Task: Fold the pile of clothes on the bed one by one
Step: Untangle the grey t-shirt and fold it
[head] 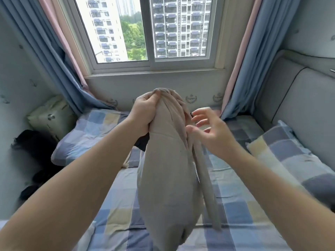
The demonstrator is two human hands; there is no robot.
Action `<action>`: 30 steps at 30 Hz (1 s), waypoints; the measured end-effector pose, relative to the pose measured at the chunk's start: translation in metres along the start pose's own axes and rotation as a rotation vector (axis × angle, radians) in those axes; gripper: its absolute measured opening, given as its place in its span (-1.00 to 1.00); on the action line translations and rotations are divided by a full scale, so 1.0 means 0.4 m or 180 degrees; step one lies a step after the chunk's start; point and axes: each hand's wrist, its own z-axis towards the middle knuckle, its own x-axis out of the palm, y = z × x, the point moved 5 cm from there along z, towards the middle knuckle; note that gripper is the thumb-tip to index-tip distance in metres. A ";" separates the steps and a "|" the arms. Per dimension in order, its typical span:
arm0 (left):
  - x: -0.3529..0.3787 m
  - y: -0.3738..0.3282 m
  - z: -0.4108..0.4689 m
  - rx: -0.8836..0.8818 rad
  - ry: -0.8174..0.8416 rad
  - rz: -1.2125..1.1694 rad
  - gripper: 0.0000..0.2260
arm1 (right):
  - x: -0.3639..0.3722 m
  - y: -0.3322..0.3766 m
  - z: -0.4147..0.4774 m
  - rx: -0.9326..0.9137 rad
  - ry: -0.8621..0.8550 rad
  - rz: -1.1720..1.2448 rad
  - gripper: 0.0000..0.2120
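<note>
Beige cloth held up over the bed.
The left hand [145, 113] grips the top of the beige cloth [168, 171]; the right hand [211, 129], fingers spread, touches its side above the checked bed [235, 205].

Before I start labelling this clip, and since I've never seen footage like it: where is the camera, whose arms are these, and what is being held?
There is no machine here. The one picture comes from a camera worn on a person's head, looking forward and down, so the two bare arms are their own. The left hand grips the bunched top of a beige garment, which hangs above the bed with its checked sheet. The right hand is open beside the garment, fingers spread, holding nothing. A checked pillow lies at the right.
</note>
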 end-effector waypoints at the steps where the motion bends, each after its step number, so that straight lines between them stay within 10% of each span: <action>1: 0.013 -0.002 -0.006 -0.0019 0.0083 -0.0135 -0.77 | 0.067 -0.022 -0.027 0.0352 0.0570 0.0138 -0.49; 5: 0.001 0.024 -0.004 -0.0215 -0.0099 -0.0208 -0.83 | 0.199 -0.141 -0.084 0.1172 0.1344 0.0564 -0.87; 10: -0.166 0.123 0.033 -0.0428 -0.0942 0.0743 -0.78 | 0.088 -0.214 -0.048 0.0899 0.1039 -0.0180 -0.71; 19: -0.193 0.190 0.000 -0.0243 -0.0824 0.1558 -0.75 | -0.053 -0.182 0.031 0.0480 0.0324 -0.0275 -0.75; 26: -0.150 0.207 -0.017 -0.0126 0.0320 0.2213 -0.50 | -0.137 -0.194 0.045 0.0678 -0.0336 0.0270 -0.78; 30: -0.124 0.253 -0.038 -0.0064 0.1134 0.3810 -0.69 | -0.181 -0.206 0.050 0.0790 -0.0475 0.0212 -0.80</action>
